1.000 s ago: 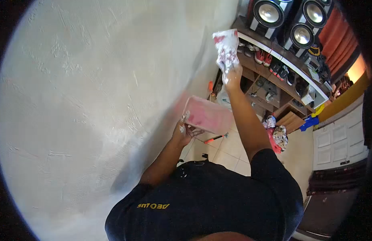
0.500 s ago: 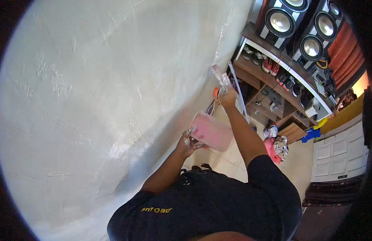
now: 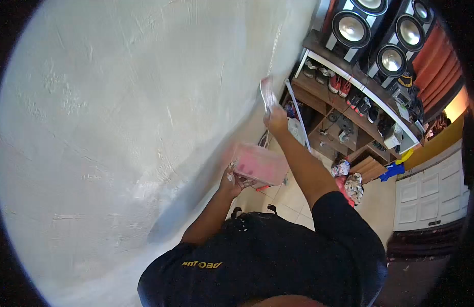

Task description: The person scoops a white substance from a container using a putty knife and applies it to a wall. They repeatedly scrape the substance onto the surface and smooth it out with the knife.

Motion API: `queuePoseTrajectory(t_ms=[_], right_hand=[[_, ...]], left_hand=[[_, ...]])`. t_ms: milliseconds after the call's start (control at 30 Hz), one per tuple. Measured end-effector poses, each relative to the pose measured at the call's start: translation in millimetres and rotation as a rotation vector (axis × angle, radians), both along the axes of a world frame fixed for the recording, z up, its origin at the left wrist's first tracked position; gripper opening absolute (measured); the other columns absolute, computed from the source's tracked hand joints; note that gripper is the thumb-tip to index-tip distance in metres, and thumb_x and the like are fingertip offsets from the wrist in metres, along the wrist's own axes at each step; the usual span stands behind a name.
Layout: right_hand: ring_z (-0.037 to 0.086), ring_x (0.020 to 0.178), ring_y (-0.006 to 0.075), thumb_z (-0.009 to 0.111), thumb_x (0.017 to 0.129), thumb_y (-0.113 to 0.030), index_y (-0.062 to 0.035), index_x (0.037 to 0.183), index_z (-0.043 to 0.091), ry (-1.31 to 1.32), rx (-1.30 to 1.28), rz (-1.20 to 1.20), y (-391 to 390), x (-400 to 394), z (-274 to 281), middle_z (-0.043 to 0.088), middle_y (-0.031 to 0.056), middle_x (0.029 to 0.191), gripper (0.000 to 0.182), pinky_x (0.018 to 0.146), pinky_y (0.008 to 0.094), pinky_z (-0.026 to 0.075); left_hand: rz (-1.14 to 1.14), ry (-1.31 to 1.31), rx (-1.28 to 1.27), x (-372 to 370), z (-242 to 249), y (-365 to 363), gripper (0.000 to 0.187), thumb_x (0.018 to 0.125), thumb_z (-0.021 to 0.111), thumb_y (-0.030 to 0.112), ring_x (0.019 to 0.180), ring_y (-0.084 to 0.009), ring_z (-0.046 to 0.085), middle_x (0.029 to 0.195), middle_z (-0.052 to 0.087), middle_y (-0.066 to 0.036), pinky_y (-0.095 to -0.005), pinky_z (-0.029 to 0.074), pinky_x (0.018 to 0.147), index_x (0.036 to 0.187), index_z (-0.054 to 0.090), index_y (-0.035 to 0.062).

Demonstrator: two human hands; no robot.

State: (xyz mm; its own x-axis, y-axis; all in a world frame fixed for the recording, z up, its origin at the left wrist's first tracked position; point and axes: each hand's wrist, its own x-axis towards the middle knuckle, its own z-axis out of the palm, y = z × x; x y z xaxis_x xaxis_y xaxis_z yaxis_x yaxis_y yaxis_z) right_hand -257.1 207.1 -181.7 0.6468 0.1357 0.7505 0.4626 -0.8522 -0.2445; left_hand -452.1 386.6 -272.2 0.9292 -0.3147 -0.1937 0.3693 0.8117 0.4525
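My left hand [image 3: 233,181], spotted with white, grips the lower left edge of a pink rectangular container [image 3: 261,165] in front of my chest. Farther forward, my right hand [image 3: 276,120] is wrapped round a tool [image 3: 267,93] with a pale, whitish handle part and a reddish end. The tool is close beside the white, unevenly coated wall [image 3: 119,117]; whether it touches the surface cannot be told. Its exact shape is partly smeared by motion.
On the right a shelf unit [image 3: 349,77] holds shoes, with large speakers [image 3: 351,29] on top. A pale pole [image 3: 298,112] leans by it. Bundled cloth [image 3: 354,188] lies on the tiled floor, and a white panelled door [image 3: 420,202] is at the far right.
My right hand and its tool have moved left, towards the wall, and the tool is more upright. The pink container in my left hand has shifted slightly left.
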Motion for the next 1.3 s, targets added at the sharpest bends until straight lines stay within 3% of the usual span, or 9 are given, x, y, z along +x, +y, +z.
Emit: queuePoseTrajectory(t_ms=[167, 200, 233, 367, 633, 733, 933, 1033, 1300], right_hand=[[0.057, 0.085, 0.0355, 0.054, 0.071, -0.010, 0.0025, 0.110, 0.054, -0.357, 0.082, 0.001, -27, -23, 29, 0.057, 0.0228, 0.091, 0.041, 0.073, 0.0429, 0.046], [0.058, 0.078, 0.0347, 0.053, 0.069, -0.005, 0.0014, 0.110, 0.055, -0.275, 0.662, 0.313, -7, -36, 81, 0.058, 0.0204, 0.084, 0.041, 0.069, 0.0375, 0.047], [0.063, 0.081, 0.0257, 0.044, 0.081, -0.004, 0.0040, 0.121, 0.047, -0.397, 0.518, 0.287, -17, -24, 106, 0.060, 0.0239, 0.100, 0.041, 0.070, 0.0330, 0.050], [0.056, 0.085, 0.0383, 0.055, 0.066, -0.005, 0.0000, 0.117, 0.052, -0.629, 0.297, 0.233, 4, -38, 219, 0.060, 0.0215, 0.094, 0.052, 0.077, 0.0414, 0.045], [0.058, 0.073, 0.0398, 0.059, 0.067, -0.012, 0.0000, 0.101, 0.057, -0.045, 0.076, -0.061, 21, -52, 37, 0.060, 0.0227, 0.083, 0.036, 0.069, 0.0471, 0.047], [0.059, 0.072, 0.0386, 0.058, 0.068, -0.011, -0.0006, 0.106, 0.056, -0.054, 0.444, 0.092, 6, -60, 35, 0.060, 0.0216, 0.080, 0.040, 0.067, 0.0452, 0.048], [0.059, 0.073, 0.0372, 0.059, 0.069, -0.012, 0.0006, 0.090, 0.060, -0.347, 0.417, 0.036, 9, -62, 177, 0.060, 0.0204, 0.075, 0.025, 0.068, 0.0444, 0.047], [0.056, 0.066, 0.0408, 0.057, 0.062, -0.011, 0.0020, 0.090, 0.059, -0.572, 0.232, -0.007, 18, -48, 163, 0.057, 0.0225, 0.068, 0.030, 0.062, 0.0453, 0.046], [0.055, 0.066, 0.0416, 0.055, 0.069, -0.016, 0.0020, 0.069, 0.057, 0.017, 0.190, -0.039, 7, -73, 16, 0.056, 0.0251, 0.069, 0.018, 0.061, 0.0483, 0.044]], left_hand=[[-0.032, 0.026, 0.049, 5, -11, 5, 0.072, 0.078, 0.056, 0.050, 0.109, -0.0368, 0.047, 0.120, 0.044, -0.009, -0.0655, 0.039, 0.087, 0.132, 0.033, 0.0076], [-0.015, 0.032, 0.039, -2, 3, 6, 0.060, 0.081, 0.054, 0.046, 0.108, -0.0346, 0.048, 0.118, 0.044, -0.008, -0.0655, 0.038, 0.087, 0.126, 0.039, 0.0094], [0.005, 0.039, 0.034, -7, 12, 8, 0.048, 0.083, 0.053, 0.042, 0.107, -0.0324, 0.049, 0.117, 0.045, -0.007, -0.0656, 0.038, 0.086, 0.120, 0.045, 0.0113], [-0.030, 0.021, 0.016, -2, 2, 4, 0.066, 0.079, 0.056, 0.050, 0.105, -0.0362, 0.051, 0.113, 0.047, -0.004, -0.0646, 0.040, 0.084, 0.128, 0.038, 0.0105], [-0.085, 0.045, 0.024, -5, 7, 4, 0.057, 0.080, 0.054, 0.048, 0.102, -0.0361, 0.051, 0.102, 0.051, -0.003, -0.0642, 0.041, 0.084, 0.123, 0.043, 0.0113], [-0.110, 0.041, 0.067, -9, 16, 5, 0.058, 0.080, 0.054, 0.047, 0.104, -0.0369, 0.049, 0.104, 0.049, -0.004, -0.0649, 0.040, 0.085, 0.123, 0.042, 0.0100], [-0.065, 0.041, 0.017, -9, 21, 2, 0.063, 0.081, 0.054, 0.045, 0.110, -0.0381, 0.044, 0.112, 0.040, -0.008, -0.0669, 0.036, 0.088, 0.127, 0.035, 0.0066], [-0.015, 0.043, 0.008, -15, 30, 3, 0.062, 0.082, 0.052, 0.046, 0.110, -0.0383, 0.044, 0.111, 0.041, -0.009, -0.0673, 0.036, 0.088, 0.126, 0.036, 0.0057], [-0.074, 0.015, 0.019, -5, 25, 6, 0.057, 0.078, 0.058, 0.042, 0.105, -0.0331, 0.047, 0.110, 0.041, -0.007, -0.0655, 0.037, 0.088, 0.122, 0.041, 0.0094]])
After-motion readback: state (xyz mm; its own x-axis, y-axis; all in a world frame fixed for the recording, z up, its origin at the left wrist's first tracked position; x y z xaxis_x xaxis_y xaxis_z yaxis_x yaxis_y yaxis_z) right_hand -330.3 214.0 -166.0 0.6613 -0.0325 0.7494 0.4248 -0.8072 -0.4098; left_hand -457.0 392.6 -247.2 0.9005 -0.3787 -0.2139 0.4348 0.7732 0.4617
